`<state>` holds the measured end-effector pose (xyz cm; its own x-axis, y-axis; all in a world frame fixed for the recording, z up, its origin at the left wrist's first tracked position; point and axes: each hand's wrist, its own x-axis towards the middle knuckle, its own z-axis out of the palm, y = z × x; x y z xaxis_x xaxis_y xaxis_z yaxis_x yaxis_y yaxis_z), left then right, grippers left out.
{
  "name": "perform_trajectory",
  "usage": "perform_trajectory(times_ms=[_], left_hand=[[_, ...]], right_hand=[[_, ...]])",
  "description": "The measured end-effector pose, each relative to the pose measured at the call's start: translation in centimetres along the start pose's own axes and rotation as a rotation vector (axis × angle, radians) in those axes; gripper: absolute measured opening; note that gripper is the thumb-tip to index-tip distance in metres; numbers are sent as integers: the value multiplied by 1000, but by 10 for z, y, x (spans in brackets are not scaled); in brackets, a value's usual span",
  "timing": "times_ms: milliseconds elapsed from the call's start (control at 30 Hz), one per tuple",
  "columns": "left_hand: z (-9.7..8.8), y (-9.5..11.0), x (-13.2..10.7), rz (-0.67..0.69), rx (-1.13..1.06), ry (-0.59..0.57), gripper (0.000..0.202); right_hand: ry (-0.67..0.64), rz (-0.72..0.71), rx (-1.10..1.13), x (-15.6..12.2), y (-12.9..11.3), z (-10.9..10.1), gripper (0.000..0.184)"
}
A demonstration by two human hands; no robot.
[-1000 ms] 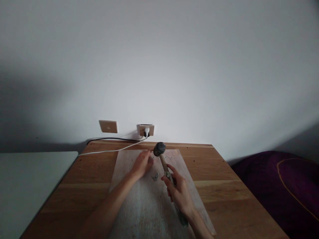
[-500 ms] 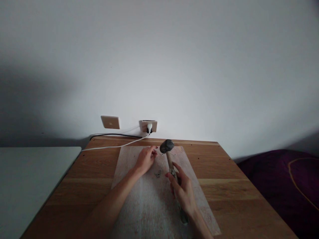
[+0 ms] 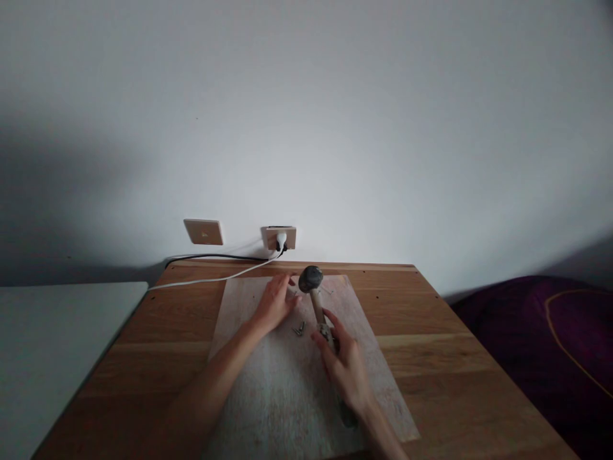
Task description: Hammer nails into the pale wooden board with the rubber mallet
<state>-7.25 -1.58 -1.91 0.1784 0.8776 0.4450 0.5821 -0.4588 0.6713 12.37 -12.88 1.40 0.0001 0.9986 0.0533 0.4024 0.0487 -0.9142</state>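
Just now, left hand (image 3: 275,301): a clearer gap showed between thumb and forefinger than half a second before; I read that as a loosening or shifting of the fingers.
Hammer (image 3: 317,305): its place had hardly changed, head up and over the far part of the board (image 3: 268,390), just beside the left fingertips; I judged that it was being held, not swung.
Metal pieces (image 3: 299,329): a few lay loose together on the board, between the hands and apart from both, as they had in the previous view.
Left grip: fingers partly curled over the far end, palm down; I could not tell whether they had hold of anything small.
Right hand (image 3: 347,367): closed around the handle, thumb on the near side, the butt sticking out below.
Arms: both reached forward from the bottom edge, the left slanting rightward, the right leftward, over the table (image 3: 421,374).
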Motion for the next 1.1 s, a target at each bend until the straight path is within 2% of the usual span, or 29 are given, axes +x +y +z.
perform_trajectory(times_ms=[100,267,500,667,767,933,1100], left_hand=[[0,0,1,-23,8,-23,43],[-1,4,3,-24,51,-13,44],[-1,6,2,7,50,-46,38],[3,-1,-2,40,70,-4,57],[2,-1,-3,40,77,25,64],[-2,4,1,-2,63,1,40],[-4,8,3,-33,61,28,41]], right_hand=[[31,50,83,1,3,-1,66],[6,118,190,2,4,1,75],[51,30,151,-4,0,7,67],[25,-50,31,-7,-3,7,59],[-3,-20,-10,-5,-2,6,60],[42,67,82,-3,-1,3,69],[35,133,191,-1,3,2,79]])
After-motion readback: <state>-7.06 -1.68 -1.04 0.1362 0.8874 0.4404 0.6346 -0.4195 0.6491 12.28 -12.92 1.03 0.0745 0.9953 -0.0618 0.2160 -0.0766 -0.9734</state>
